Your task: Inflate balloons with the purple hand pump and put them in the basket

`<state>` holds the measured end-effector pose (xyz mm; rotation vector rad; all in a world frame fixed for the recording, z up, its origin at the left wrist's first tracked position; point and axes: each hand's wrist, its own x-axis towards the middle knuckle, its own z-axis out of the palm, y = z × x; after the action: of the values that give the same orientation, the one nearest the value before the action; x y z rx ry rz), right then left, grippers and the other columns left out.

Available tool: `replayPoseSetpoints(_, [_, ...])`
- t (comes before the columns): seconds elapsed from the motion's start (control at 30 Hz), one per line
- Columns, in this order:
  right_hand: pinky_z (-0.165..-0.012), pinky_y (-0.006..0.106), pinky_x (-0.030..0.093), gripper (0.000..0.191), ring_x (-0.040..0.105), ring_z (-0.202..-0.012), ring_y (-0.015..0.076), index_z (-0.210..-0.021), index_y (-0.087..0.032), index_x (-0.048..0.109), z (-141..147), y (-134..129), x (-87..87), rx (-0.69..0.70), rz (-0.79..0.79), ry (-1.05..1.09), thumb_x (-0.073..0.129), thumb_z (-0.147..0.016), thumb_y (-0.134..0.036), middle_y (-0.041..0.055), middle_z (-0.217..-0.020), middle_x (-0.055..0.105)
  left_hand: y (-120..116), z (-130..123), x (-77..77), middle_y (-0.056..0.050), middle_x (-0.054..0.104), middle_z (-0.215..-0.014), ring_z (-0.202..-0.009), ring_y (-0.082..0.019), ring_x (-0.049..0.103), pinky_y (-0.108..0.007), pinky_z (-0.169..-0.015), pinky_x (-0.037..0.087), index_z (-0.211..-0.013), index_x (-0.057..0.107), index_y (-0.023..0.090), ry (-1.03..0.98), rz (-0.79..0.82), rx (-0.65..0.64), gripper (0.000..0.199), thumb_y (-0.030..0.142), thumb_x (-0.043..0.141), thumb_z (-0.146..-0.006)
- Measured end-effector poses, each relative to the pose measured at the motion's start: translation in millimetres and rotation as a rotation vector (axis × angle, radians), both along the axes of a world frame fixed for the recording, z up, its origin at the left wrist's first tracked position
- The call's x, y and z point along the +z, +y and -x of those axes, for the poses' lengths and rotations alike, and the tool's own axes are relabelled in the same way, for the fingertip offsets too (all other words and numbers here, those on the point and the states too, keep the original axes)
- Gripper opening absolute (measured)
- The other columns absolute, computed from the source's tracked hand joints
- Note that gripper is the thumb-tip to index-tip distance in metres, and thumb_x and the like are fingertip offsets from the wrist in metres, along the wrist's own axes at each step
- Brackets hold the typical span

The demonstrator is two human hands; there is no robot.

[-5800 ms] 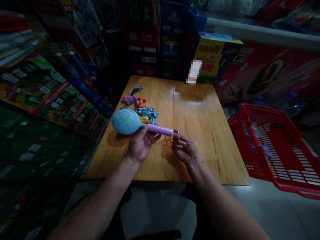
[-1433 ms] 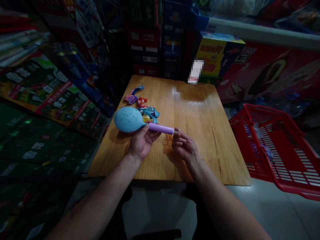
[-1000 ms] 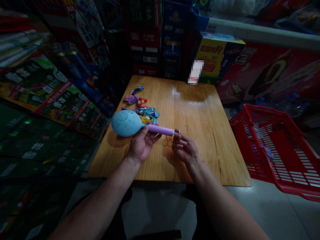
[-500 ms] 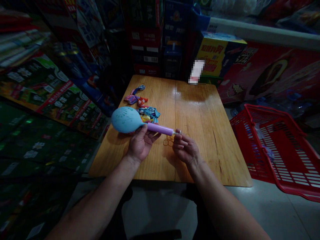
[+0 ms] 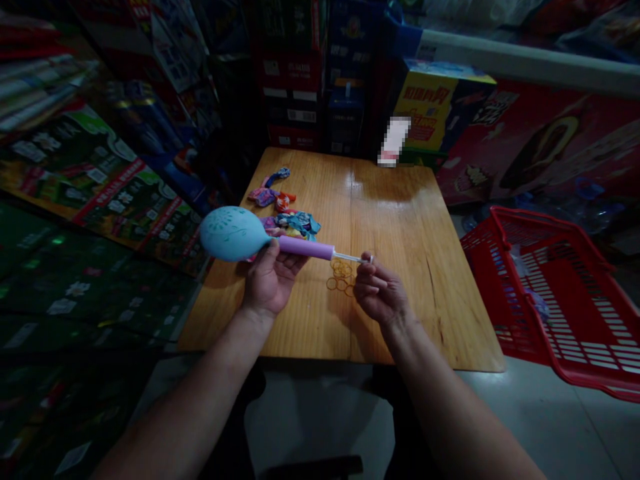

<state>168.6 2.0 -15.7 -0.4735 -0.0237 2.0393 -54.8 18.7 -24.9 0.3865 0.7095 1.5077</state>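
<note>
A purple balloon pump lies level above the table, with a partly inflated light blue balloon on its left end. My left hand is closed around the pump's nozzle end, the thumb pressing at the balloon's neck. At the other end my right hand grips the plunger handle, and a length of the pale rod shows between handle and barrel. Several rubber bands lie on the table below the pump. Behind the balloon sits a loose pile of uninflated balloons, partly hidden by it.
The wooden table spans the middle. A red shopping basket stands at its right. Stacked green cartons line the left, and boxes rise behind the far edge. A yellow and blue box stands at the back right.
The plunger rod has been drawn further out of the barrel. My left hand, with pump and balloon, has shifted left and slightly up; my right hand has moved a little right.
</note>
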Motion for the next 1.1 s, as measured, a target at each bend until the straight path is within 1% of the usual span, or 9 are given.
replayPoseSetpoints(0.1, [-0.041,0.01,0.036,0.012,0.035,-0.038,-0.0011,-0.096,-0.015,0.063,17.1,-4.9,-6.8,0.037,0.025,0.017,0.05,-0.097,-0.014,-0.0046,-0.067,0.061,-7.6,-13.5,-10.1,-0.009,0.071,-0.116,-0.12,-0.027,0.062,-0.047,-0.103,0.049,-0.112,0.065,0.022,-0.023,0.049,-0.063,0.029,0.036,0.067,-0.088])
replayPoseSetpoints(0.2, [-0.041,0.009,0.037,0.019,0.036,-0.038,-0.0006,-0.097,-0.014,0.062,23.2,-4.7,-11.4,0.031,0.024,0.054,0.043,-0.1,-0.014,-0.0044,-0.068,0.062,-10.5,-19.6,-15.7,-0.01,0.071,-0.118,-0.12,-0.026,0.062,-0.047,-0.103,0.048,-0.114,0.065,0.021,-0.03,0.046,-0.099,0.029,0.034,0.067,-0.088])
replayPoseSetpoints(0.33, [-0.042,0.01,0.038,0.021,0.039,-0.04,-0.0001,-0.099,-0.013,0.061,8.8,1.0,-9.2,0.055,0.039,0.065,0.041,-0.1,-0.012,-0.003,-0.07,0.062,-3.2,-10.0,-10.3,-0.01,0.073,-0.111,-0.114,-0.025,0.065,-0.047,-0.102,0.049,-0.112,0.065,0.019,-0.037,0.07,-0.11,0.027,0.031,0.066,-0.088])
replayPoseSetpoints(0.5, [-0.041,0.01,0.038,0.017,0.037,-0.038,-0.0007,-0.098,-0.016,0.062,-12.1,5.8,-2.3,-0.008,-0.015,0.013,0.046,-0.098,-0.011,-0.0055,-0.069,0.061,5.3,4.0,0.1,-0.009,0.074,-0.106,-0.11,-0.026,0.067,-0.046,-0.099,0.051,-0.108,0.066,0.02,0.004,0.011,0.012,0.025,0.032,0.068,-0.087])
replayPoseSetpoints(0.57, [-0.041,0.01,0.038,0.016,0.035,-0.038,-0.0009,-0.097,-0.015,0.062,-7.9,4.9,-3.3,-0.019,0.004,0.005,0.046,-0.098,-0.012,-0.0057,-0.067,0.06,2.6,0.8,-1.1,-0.009,0.074,-0.109,-0.111,-0.025,0.066,-0.046,-0.1,0.051,-0.11,0.066,0.02,0.005,-0.006,0.009,0.026,0.032,0.067,-0.088])
replayPoseSetpoints(0.7, [-0.041,0.01,0.037,0.013,0.035,-0.038,-0.0005,-0.096,-0.014,0.062,13.8,1.0,-10.7,0.038,0.069,-0.012,0.049,-0.097,-0.012,-0.0046,-0.066,0.06,-5.6,-13.3,-10.8,-0.009,0.072,-0.114,-0.118,-0.025,0.063,-0.047,-0.104,0.048,-0.113,0.066,0.02,-0.033,0.037,-0.105,0.026,0.03,0.066,-0.089])
replayPoseSetpoints(0.8, [-0.041,0.009,0.037,0.011,0.036,-0.039,-0.0002,-0.097,-0.015,0.061,22.2,1.3,-15.1,0.033,0.066,-0.001,0.05,-0.096,-0.012,-0.0045,-0.067,0.06,-5.4,-17.7,-15.8,-0.01,0.072,-0.115,-0.119,-0.025,0.062,-0.048,-0.105,0.046,-0.112,0.066,0.019,-0.047,0.059,-0.104,0.026,0.03,0.066,-0.088])
replayPoseSetpoints(1.0, [-0.043,0.01,0.04,0.016,0.039,-0.04,-0.0003,-0.098,-0.014,0.061,2.1,9.8,-7.5,0.065,0.047,0.027,0.045,-0.097,-0.01,-0.004,-0.069,0.061,5.2,-2.6,-6.2,-0.009,0.074,-0.106,-0.111,-0.025,0.067,-0.048,-0.101,0.05,-0.108,0.067,0.019,-0.032,0.078,-0.08,0.023,0.028,0.067,-0.087])
replayPoseSetpoints(1.1, [-0.042,0.01,0.04,0.02,0.039,-0.039,0.0,-0.099,-0.015,0.062,-7.6,10.9,-2.4,-0.008,0.018,0.028,0.042,-0.099,-0.011,-0.0046,-0.069,0.061,8.3,6.4,-1.2,-0.009,0.074,-0.105,-0.11,-0.026,0.067,-0.048,-0.099,0.051,-0.108,0.066,0.02,-0.002,0.025,-0.001,0.024,0.03,0.067,-0.087])
